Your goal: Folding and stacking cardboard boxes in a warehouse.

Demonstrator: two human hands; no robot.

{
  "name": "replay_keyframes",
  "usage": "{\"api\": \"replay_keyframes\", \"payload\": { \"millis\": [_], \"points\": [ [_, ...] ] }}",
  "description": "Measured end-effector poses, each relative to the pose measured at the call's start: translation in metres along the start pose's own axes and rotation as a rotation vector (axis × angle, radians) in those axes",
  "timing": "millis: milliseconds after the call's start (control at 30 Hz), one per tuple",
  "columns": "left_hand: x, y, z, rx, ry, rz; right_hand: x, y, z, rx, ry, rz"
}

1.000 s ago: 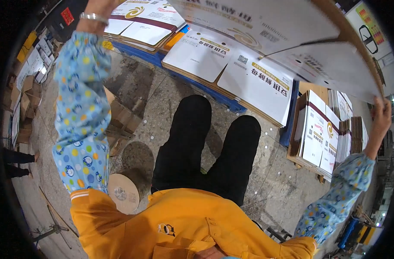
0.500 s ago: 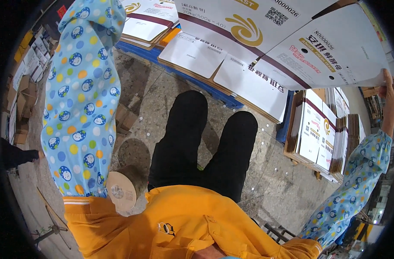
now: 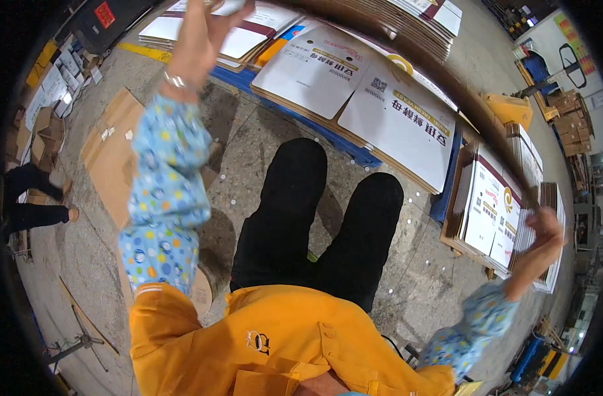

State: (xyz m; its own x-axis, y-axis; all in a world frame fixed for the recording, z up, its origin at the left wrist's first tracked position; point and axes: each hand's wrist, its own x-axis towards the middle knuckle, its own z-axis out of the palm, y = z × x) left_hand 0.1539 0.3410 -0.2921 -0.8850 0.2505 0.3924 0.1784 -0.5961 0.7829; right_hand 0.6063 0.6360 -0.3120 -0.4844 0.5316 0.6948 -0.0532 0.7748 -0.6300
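A flattened cardboard carton is up in front of me, seen nearly edge-on as a dark brown, bowed band blurred by motion. My right hand is closed on its right end. At the upper left, my left hand has its fingers bent at the other end, partly cut off by the picture's rim. Below the raised carton lies a stack of white printed flat cartons with maroon bands and gold marks, on a blue pallet.
To the right stands another stack of flat cartons. More flat cartons lie at the upper left. A brown cardboard sheet is on the floor, near a tape roll. A person's legs show at far left.
The carton has swung from showing its white printed face to nearly edge-on. My right hand came lower and inward; my left hand came into view at the top. The brown floor sheet is now uncovered.
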Motion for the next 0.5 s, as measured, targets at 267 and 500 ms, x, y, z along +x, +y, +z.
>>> {"api": "replay_keyframes", "payload": {
  "millis": [267,500],
  "points": [
    [-0.083,-0.199,-0.086,-0.204,0.114,-0.382,-0.142,0.019,0.162,0.128,0.266,0.587],
    [-0.098,-0.189,-0.032,-0.207,0.226,-0.510,-0.160,0.076,0.158,0.776,0.106,1.232]
  ]
}}
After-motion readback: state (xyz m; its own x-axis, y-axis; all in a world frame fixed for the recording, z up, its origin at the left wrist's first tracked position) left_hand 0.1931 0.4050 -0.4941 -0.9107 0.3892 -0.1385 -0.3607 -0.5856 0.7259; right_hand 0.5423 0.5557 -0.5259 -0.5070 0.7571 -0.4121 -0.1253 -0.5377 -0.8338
